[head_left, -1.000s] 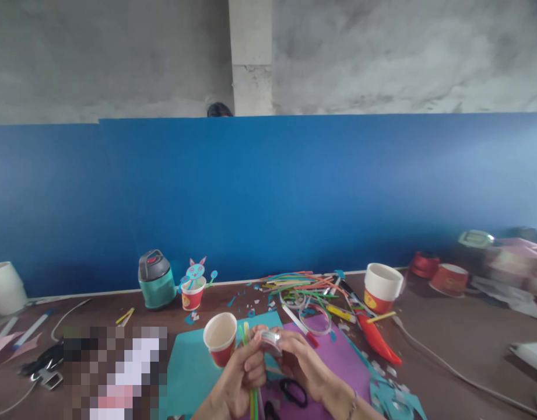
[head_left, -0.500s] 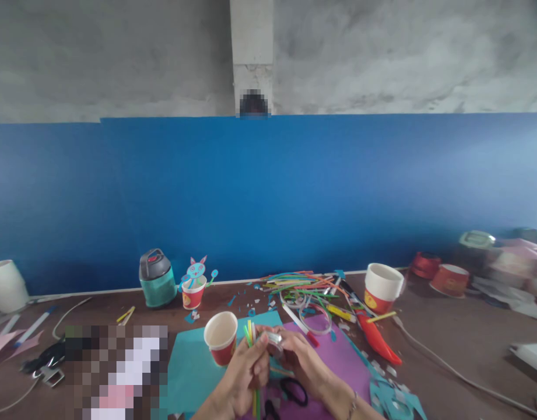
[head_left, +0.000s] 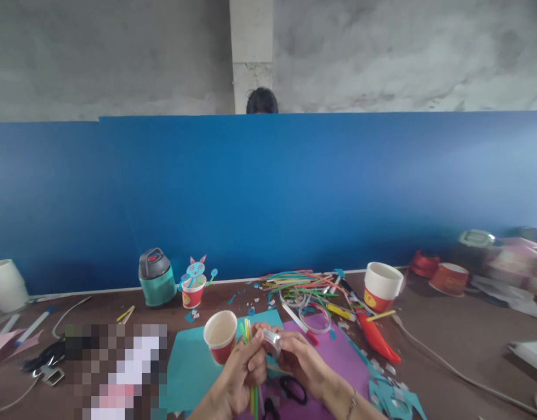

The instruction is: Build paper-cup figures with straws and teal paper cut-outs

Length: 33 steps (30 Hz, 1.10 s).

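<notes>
My left hand (head_left: 244, 364) is closed around a bundle of thin straws (head_left: 254, 401), green, yellow and pale. Their tips stick out above the fist and their lower ends hang below it. A small shiny roll of clear tape (head_left: 272, 344) sits between the hands, with the fingers of my right hand (head_left: 304, 359) closed on it and my left thumb against its near side. Black-handled scissors (head_left: 293, 389) lie under the hands on purple paper (head_left: 349, 367). A red and white paper cup (head_left: 220, 337) stands left of my left hand on turquoise paper (head_left: 187, 364).
Behind the papers lies a heap of coloured straws (head_left: 301, 284) beside a yellow cutter (head_left: 340, 312). A cup with a paper cat (head_left: 193, 290), a teal jar (head_left: 157, 283) and a white-red cup (head_left: 383, 286) stand near the blue partition (head_left: 268, 192). A person's head (head_left: 262, 101) shows above it.
The roll of tape has turned in my fingers, showing more of its round side. The straw bundle has shifted slightly left. The head behind the partition has moved a little right.
</notes>
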Motion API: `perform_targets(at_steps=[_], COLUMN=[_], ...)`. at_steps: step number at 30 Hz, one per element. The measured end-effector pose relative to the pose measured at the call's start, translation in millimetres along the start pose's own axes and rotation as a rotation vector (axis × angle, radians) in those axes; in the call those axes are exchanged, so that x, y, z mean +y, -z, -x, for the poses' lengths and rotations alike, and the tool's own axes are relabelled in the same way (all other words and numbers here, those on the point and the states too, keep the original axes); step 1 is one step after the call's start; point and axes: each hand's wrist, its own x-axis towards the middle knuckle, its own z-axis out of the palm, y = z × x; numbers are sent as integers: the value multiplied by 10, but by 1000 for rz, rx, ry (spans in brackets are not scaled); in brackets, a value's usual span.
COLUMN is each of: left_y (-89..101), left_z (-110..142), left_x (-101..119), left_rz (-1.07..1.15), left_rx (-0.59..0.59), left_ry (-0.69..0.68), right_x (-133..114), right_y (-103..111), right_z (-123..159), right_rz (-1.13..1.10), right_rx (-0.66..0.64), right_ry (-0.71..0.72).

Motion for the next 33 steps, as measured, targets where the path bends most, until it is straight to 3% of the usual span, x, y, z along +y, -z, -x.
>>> perform_targets(at_steps=[5,11,18,27,33], left_y=[13,-6,41,-22,-9], left_z=[-2,-1,-28,-2,-12], left_x=[4,12,45,22,-11], left_rz=[-16,7,44,-120,-137], left_rx=[-5,-3,20,89,91], left_ry=[4,3,20,-56,-62], right_x=[-39,-37,-31,-35,0], right_y=[-47,-86,-86,-83,-71], right_z=[28,16,26,14,12], right_rz=[-6,21,-2,125,132], right_rx=[26,-35,13,-112,-38], right_ry=[-32,13,-33,17,38])
